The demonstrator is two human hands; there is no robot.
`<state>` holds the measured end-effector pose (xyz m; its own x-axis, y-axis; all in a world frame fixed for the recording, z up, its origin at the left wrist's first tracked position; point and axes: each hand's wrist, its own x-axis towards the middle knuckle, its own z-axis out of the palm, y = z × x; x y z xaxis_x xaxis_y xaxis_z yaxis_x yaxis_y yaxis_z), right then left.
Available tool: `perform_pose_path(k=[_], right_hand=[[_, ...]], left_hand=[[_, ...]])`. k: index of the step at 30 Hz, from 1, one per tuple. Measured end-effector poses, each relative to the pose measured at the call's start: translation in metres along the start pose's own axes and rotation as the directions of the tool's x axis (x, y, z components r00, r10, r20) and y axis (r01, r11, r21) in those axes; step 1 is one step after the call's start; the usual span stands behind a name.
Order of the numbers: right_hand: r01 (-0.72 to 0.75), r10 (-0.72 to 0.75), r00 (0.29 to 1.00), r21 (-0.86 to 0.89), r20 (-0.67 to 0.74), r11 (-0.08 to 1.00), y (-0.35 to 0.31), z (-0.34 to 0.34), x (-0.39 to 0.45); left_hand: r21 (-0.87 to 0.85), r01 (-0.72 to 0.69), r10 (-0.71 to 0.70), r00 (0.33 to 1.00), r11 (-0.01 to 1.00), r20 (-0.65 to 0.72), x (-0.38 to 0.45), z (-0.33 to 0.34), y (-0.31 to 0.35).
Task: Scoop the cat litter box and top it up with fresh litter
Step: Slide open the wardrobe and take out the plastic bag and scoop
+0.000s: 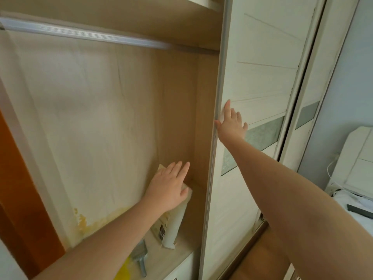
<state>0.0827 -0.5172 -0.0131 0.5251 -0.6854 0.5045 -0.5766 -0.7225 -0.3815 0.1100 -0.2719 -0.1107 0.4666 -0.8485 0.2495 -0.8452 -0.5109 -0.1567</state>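
Litter bag (173,225): upright on wardrobe shelf (181,253), near rt inner wall.
L hand (169,186): fingers straight, lying on bag top; curl them round before you lift.
R hand (232,124): spread flat on sliding door (260,77); hold it back.
Scoop (140,259): lies just beside bag; take it w/ you.

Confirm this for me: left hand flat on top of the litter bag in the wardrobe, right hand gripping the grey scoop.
Not quite. The head view shows the right hand pressed flat against the sliding door, not gripping the scoop, which lies untouched on the shelf. The left hand does rest on the litter bag.
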Motion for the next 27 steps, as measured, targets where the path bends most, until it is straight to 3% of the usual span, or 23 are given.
perform_pose_path(k=[5, 11, 15, 23, 27], right_hand=[[-0.08, 0.089, 0.991, -0.082, 0.103, 0.993, 0.013, -0.002, 0.0], [-0.033, 0.065, 0.969, -0.134, 0.237, 0.99, 0.032, 0.016, -0.043], [0.047, -0.007, 0.953, -0.124, 0.303, 0.991, 0.032, 0.023, -0.082], [0.194, -0.19, 0.88, 0.036, 0.434, 0.98, 0.014, 0.038, -0.174], [0.315, -0.31, 0.868, 0.052, 0.389, 0.948, 0.005, 0.05, -0.217]], left_hand=[[0.021, 0.023, -0.022, 0.999, 1.0, -0.03, -0.003, -0.002, -0.008], [0.026, 0.062, -0.061, 0.998, 0.998, -0.031, -0.006, -0.008, -0.012], [0.045, 0.08, -0.08, 0.997, 0.996, -0.005, -0.017, -0.01, -0.014], [-0.206, 0.252, -0.229, 0.965, 0.945, 0.13, -0.083, 0.008, -0.017], [-0.271, 0.196, -0.157, 0.975, 0.942, 0.159, -0.122, 0.026, -0.018]])
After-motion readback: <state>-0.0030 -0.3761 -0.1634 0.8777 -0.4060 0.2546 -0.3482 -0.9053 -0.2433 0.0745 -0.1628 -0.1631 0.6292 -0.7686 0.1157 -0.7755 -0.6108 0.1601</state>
